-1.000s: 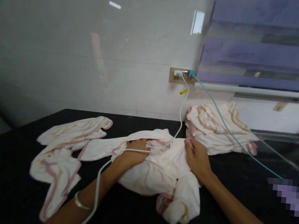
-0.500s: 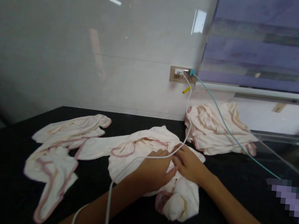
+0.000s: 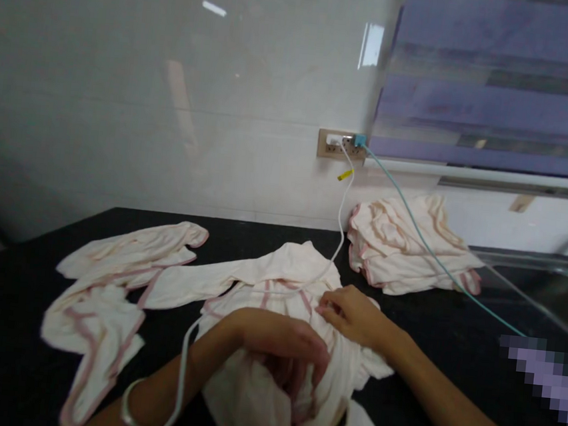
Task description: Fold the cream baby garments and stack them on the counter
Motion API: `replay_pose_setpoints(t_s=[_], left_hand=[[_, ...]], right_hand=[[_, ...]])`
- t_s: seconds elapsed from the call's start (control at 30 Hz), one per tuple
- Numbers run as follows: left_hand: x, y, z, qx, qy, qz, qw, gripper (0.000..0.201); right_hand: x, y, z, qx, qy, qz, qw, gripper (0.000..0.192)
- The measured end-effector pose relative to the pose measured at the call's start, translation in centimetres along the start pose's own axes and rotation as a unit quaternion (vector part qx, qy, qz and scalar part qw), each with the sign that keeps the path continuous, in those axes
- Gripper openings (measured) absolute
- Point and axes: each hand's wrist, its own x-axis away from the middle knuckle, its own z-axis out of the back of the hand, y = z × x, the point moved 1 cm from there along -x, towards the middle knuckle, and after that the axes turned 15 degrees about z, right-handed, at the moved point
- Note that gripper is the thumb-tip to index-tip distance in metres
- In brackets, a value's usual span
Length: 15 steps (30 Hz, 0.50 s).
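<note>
I saw the right hand pinch the garment; whether the left hand gripped, I couldn't tell. The cable crossed the left forearm; lifting risked snagging.

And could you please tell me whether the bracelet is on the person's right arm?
No, the bracelet is around the left arm, while none shows on the right arm.

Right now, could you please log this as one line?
left hand: at middle garment, grip unclear; right hand: touching same garment; white cord: over left forearm; left garment: on counter; pile: by wall
</note>
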Motion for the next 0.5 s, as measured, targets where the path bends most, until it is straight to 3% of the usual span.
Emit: replay_pose_setpoints(t_s=[0.07, 0.1, 0.17, 0.23, 0.3, 0.37, 0.5], left_hand=[[-1.0, -0.7, 0.5, -0.004, 0.049, 0.029, 0.998, 0.051], [-1.5, -1.0, 0.8, -0.026, 0.135, 0.047, 0.989, 0.052], [-2.2, -1.5, 1.1, -0.109, 0.346, 0.086, 0.928, 0.053], [-2.4, -1.3, 0.6, -0.202, 0.447, 0.122, 0.863, 0.050], [-2.3, -0.8, -0.4, -0.260, 0.463, 0.153, 0.833, 0.051], [-2.2, -0.2, -1.7, -0.277, 0.462, 0.177, 0.823, 0.053], [-2.6, -0.4, -3.3, -0.282, 0.456, 0.185, 0.824, 0.063]], right_hand=[[-0.1, 0.0, -0.1, -0.016, 0.008, -0.021, 1.000, 0.032], [-0.1, 0.1, -0.1, -0.020, 0.023, -0.035, 0.999, 0.034], [-0.1, 0.4, -0.1, -0.014, 0.067, -0.067, 0.995, 0.036], [0.0, 0.8, -0.1, 0.006, 0.110, -0.104, 0.988, 0.035], [0.1, 1.2, -0.1, 0.028, 0.130, -0.138, 0.982, 0.029], [0.2, 1.6, -0.1, 0.050, 0.127, -0.157, 0.978, 0.020], [0.5, 2.1, -0.4, 0.076, 0.118, -0.162, 0.977, 0.037]])
